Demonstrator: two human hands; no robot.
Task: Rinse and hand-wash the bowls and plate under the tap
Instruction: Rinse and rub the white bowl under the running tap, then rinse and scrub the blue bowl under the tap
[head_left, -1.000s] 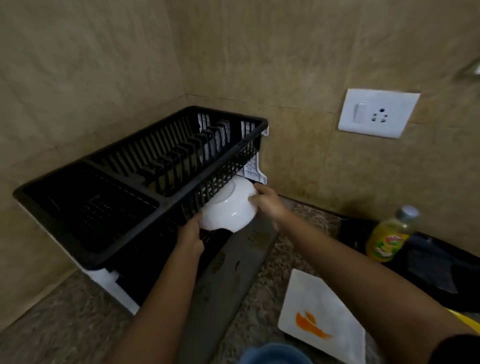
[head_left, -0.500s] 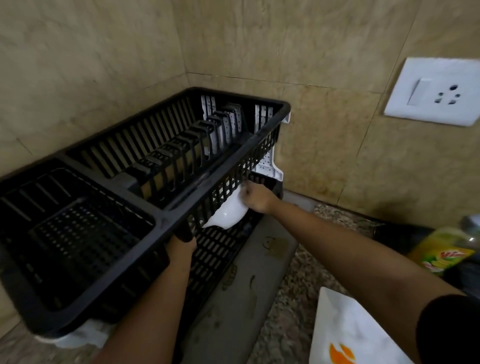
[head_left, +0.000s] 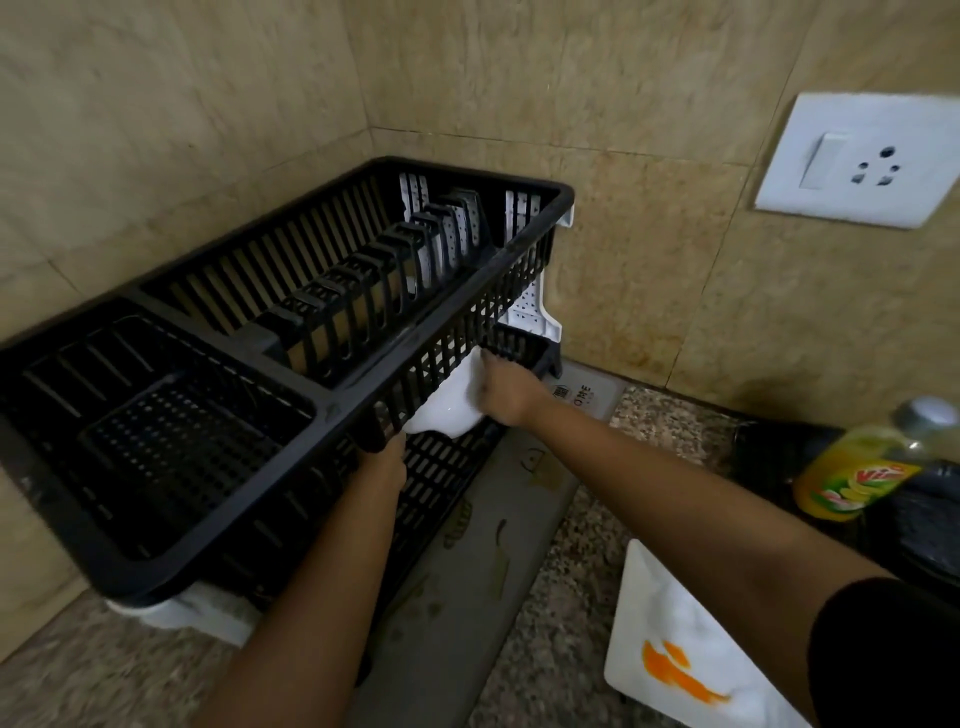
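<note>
I had 1 white bowl (head_left: 447, 410) half under the upper tier of the rack (head_left: 322, 395), my right hand (head_left: 506, 387) gripping its rim. The left hand (head_left: 384, 462) had its fingers hidden, so I couldn't tell its hold. The plate (head_left: 670, 639) lay apart on the bench (head_left: 587, 571), orange-smeared, probably unwashed: that remained.
</note>
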